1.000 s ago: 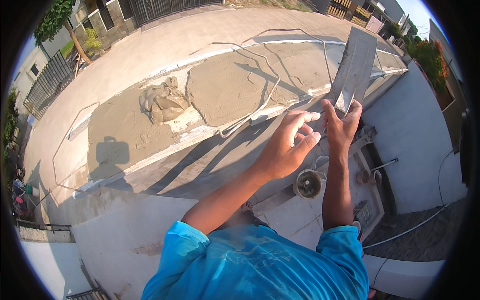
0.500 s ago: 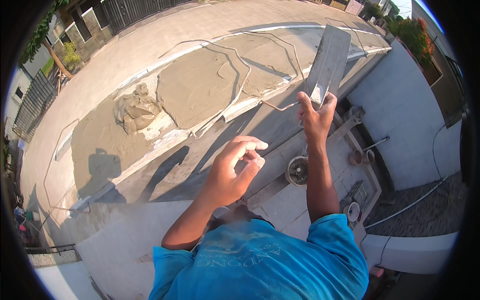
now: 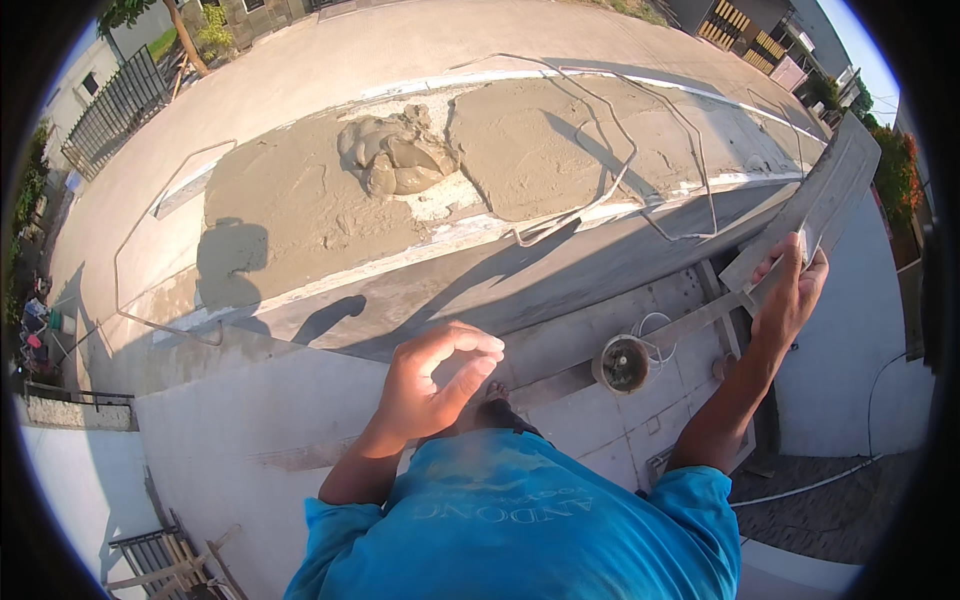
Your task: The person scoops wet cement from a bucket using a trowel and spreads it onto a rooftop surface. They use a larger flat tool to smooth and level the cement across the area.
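My right hand [image 3: 790, 290] is wrapped round the handle of a long rectangular grey plastering trowel [image 3: 845, 180], raised at the far right and tilted. My left hand [image 3: 428, 385] hovers in front of my chest with nothing in it, the fingers curved and a gap between thumb and fingertips. Beyond it, a lump of wet mortar [image 3: 400, 150] sits heaped on the slab top. Grey mortar [image 3: 540, 145] spreads to the right of the lump, and a smoother layer [image 3: 300, 225] to its left. A bare, pale, rough patch lies beside the lump.
Bent metal rods [image 3: 632, 150] stand up from the slab at several spots. A bucket [image 3: 624, 364] stands on the lower level at my right, by a long plank [image 3: 560, 384]. White walls [image 3: 840, 370] rise on the right. The street [image 3: 400, 50] runs behind the slab.
The view has shifted, so the slab and mortar sit further right. My right hand has swung outward to the right with the trowel, now tilted. My left hand stays curved and holds nothing.
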A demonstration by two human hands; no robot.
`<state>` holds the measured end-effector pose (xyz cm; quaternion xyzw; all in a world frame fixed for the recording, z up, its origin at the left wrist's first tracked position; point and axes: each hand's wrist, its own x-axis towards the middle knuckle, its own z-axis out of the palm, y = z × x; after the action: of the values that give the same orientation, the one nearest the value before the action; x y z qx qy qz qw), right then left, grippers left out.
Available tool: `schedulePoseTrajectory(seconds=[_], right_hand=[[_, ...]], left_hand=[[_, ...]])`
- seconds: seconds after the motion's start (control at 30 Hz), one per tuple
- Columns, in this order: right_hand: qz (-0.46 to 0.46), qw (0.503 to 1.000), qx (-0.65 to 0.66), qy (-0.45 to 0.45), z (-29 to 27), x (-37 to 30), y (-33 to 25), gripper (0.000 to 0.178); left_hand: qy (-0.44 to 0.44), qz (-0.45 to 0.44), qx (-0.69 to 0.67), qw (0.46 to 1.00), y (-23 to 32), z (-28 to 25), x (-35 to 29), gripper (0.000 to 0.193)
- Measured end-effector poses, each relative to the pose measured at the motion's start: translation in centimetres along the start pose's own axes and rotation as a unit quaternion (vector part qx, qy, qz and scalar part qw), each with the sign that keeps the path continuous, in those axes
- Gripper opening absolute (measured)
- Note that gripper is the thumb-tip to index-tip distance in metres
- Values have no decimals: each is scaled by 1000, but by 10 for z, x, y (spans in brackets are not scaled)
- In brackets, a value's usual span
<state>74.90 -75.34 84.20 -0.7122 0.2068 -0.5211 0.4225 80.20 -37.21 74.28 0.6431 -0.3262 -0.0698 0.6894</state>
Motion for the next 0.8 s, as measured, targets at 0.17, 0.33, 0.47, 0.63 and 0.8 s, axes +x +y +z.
schedulePoseTrajectory(seconds=[0.17,0.33,0.47,0.63,0.8], right_hand=[[111,891,107,-427,86,-40,-123,43],[20,855,-88,-510,159,-59,-150,52],[-117,823,-302,-467,192,-61,-174,55],[-335,754,-328,-460,224,-102,-138,63],[-95,760,-375,-522,237,-87,-154,47]], left_hand=[[-21,-111,-75,991,-12,4,1,20],[-2,90,-36,995,-11,-28,-27,15],[93,82,15,992,-31,-80,-61,16],[156,-82,58,983,-76,-125,-98,19],[222,-127,24,966,-91,-146,-122,19]])
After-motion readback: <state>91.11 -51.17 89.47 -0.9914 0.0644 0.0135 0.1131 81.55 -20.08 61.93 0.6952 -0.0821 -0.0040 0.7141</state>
